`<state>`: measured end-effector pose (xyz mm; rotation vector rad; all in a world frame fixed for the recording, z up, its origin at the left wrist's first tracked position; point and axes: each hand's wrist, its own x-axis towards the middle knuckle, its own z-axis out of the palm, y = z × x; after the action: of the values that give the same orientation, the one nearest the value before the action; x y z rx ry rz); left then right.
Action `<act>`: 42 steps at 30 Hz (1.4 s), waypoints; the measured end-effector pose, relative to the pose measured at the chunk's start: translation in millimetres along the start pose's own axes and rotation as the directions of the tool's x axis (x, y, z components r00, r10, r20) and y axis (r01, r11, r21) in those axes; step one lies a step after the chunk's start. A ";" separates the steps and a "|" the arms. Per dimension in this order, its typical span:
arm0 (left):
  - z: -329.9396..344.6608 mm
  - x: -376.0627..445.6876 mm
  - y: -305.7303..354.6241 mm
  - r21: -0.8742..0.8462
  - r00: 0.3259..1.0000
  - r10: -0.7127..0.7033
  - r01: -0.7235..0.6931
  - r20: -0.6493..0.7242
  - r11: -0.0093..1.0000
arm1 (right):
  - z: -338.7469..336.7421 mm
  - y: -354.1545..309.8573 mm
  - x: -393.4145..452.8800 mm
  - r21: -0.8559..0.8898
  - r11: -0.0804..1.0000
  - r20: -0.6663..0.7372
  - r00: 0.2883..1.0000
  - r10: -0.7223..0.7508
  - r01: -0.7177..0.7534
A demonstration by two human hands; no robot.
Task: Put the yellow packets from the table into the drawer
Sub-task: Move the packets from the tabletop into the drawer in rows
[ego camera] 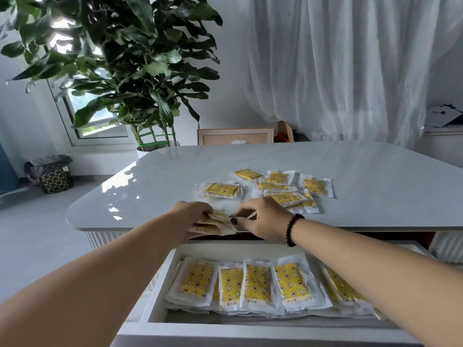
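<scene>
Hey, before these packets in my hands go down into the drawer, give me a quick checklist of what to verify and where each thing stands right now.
1. Drawer open under the table edge: ok.
2. Left hand holds a small stack of packets: ok.
3. Right hand has a firm pinch on that stack: cannot tell, its fingertips are at the stack's edge.
4. Room in the drawer: ok, though packets in the drawer already cover most of the visible bottom.
5. Table cleared of packets: not ok, loose packets on the table remain beyond the hands.
</scene>
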<state>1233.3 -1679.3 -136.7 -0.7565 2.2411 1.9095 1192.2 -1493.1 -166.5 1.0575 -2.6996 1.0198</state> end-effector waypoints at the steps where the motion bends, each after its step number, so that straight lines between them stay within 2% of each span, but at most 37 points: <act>1: 2.0 0.2 0.2 0.028 1.000 0.008 -0.008 -0.018 1.000 | -5.2 3.2 -0.9 -0.003 1.000 -0.028 0.999 0.017 -0.018; 3: 6.0 1.2 1.0 0.057 0.999 0.030 -0.028 -0.031 0.998 | -17.0 12.0 -0.8 -0.021 0.997 -0.135 0.988 0.069 -0.073; 5: 8.8 3.5 0.5 0.083 0.999 0.034 -0.032 -0.026 0.996 | -29.7 26.4 -0.8 -0.056 0.980 -0.234 0.956 0.175 -0.193; 6: 9.7 3.8 0.3 0.092 0.999 0.035 -0.033 -0.026 0.995 | -35.4 35.2 -1.8 -0.095 0.955 -0.239 0.937 0.253 -0.282; 8: 11.7 4.7 -0.3 0.103 0.998 0.053 -0.051 -0.018 0.993 | -42.1 51.1 -7.2 -0.215 0.869 -0.163 0.894 0.418 -0.445; 10: 12.5 4.2 -0.6 0.102 0.997 0.071 -0.070 -0.002 0.992 | -45.1 61.1 -11.6 -0.315 0.812 -0.119 0.869 0.480 -0.491; 14: 12.3 0.7 -1.8 0.090 0.996 0.089 -0.092 0.031 0.992 | -53.3 63.8 -11.6 -0.330 0.823 -0.152 0.886 0.438 -0.463; 19: 13.2 -4.7 -1.9 0.050 0.993 0.114 -0.116 0.045 0.992 | -58.9 59.8 -8.4 -0.190 0.855 -0.130 0.876 0.465 -0.482; 23: 14.5 -6.0 -2.9 0.053 0.991 0.133 -0.134 0.031 0.990 | -57.5 54.4 -6.8 -0.278 0.825 -0.150 0.871 0.469 -0.492; 28: 17.9 -9.2 -3.6 0.052 0.990 0.142 -0.143 0.024 0.988 | -51.6 49.7 -8.5 -0.276 0.869 -0.188 0.910 0.370 -0.410; 31: 18.7 -11.0 -4.0 0.049 0.991 0.133 -0.134 0.033 0.990 | -50.7 43.2 -5.7 -0.163 0.915 -0.266 0.910 0.318 -0.368; 35: 20.1 -12.4 -3.6 0.049 0.992 0.119 -0.121 0.033 0.991 | -48.4 35.5 -1.4 -0.077 0.930 -0.258 0.908 0.329 -0.359; 38: 20.7 -13.5 -4.0 0.043 0.992 0.126 -0.127 0.032 0.991 | -44.8 25.4 -0.4 -0.015 0.951 -0.355 0.891 0.283 -0.308; 40: 21.3 -15.7 -3.4 0.037 0.994 0.113 -0.113 0.016 0.993 | -36.7 13.7 -1.5 -0.002 0.970 -0.314 0.921 0.230 -0.244; 42: 20.7 -11.6 -4.3 0.021 0.994 0.106 -0.106 0.009 0.994 | -23.4 4.7 -2.3 0.022 0.979 -0.156 0.966 0.205 -0.204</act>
<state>1240.3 -1656.5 -140.4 -0.6385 2.3371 1.9270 1187.0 -1475.1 -151.5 0.6760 -2.7175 1.0912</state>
